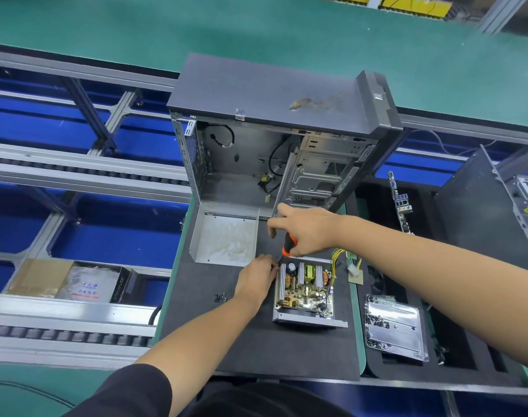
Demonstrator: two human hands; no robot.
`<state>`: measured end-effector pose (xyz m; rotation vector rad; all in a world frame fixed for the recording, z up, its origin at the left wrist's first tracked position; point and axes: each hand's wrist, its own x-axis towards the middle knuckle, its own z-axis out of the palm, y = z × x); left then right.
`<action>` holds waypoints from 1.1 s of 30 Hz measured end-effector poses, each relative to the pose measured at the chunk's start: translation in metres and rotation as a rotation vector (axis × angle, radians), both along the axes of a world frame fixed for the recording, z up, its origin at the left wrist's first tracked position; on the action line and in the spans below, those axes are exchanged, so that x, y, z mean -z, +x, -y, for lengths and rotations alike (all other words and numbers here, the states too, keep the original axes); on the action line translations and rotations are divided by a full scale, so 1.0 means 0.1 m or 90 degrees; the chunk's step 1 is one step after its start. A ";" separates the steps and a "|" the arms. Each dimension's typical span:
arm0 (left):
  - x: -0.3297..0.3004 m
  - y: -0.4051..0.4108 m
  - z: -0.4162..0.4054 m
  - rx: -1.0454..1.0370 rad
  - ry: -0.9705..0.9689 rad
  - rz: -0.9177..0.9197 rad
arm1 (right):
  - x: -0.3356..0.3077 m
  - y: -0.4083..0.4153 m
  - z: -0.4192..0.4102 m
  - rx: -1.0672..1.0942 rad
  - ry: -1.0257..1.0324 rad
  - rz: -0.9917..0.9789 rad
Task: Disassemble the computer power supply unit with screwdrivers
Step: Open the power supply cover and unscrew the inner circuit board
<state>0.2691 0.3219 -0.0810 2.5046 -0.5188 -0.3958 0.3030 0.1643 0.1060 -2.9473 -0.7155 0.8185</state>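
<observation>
The right hand (306, 231) is curled round the orange-and-black handle of a screwdriver (287, 246), gripping it from above with the forefinger stretched out over the top; the tool points down at the far left corner of the power supply unit (305, 291). The shaft and tip are hidden behind the hand and the unit's edge. The left hand (256, 276) lies just beside the same corner, on the unit's left side, its fingertips bunched and touching the metal edge; whether they pinch anything there cannot be told.

The power supply unit sits open on the dark tabletop (226, 341), its lid off, showing a circuit board with silver heat sinks, a yellow transformer and capacitors. A bundle of yellow wires (336, 255) runs from its far right corner. Its removed cover (225, 237), a bent sheet-metal shell, lies open side up beyond and left of the unit. A few small black screws (220, 297) lie on the tabletop left of the unit, past the left wrist. Behind the unit stands an opened computer case (274, 139), side panel off, loose black cables inside. To the right of the unit, in a black foam tray, lies a shiny metal plate (395, 326) with more screws scattered on it.
</observation>
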 end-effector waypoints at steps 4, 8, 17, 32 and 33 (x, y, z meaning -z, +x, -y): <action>0.01 0.00 0.00 -0.001 -0.001 0.002 | 0.01 0.01 0.00 -0.065 -0.104 0.082; 0.01 0.01 0.00 0.015 0.024 0.007 | 0.00 0.03 0.00 -0.019 -0.008 0.001; 0.01 0.04 0.04 0.035 0.071 -0.006 | 0.02 0.04 -0.02 -0.100 -0.138 0.110; -0.01 0.04 0.03 0.021 0.042 -0.029 | 0.01 0.05 0.02 -0.113 -0.137 0.115; 0.00 0.04 0.03 0.021 0.039 -0.028 | 0.00 0.05 0.01 -0.098 -0.107 0.088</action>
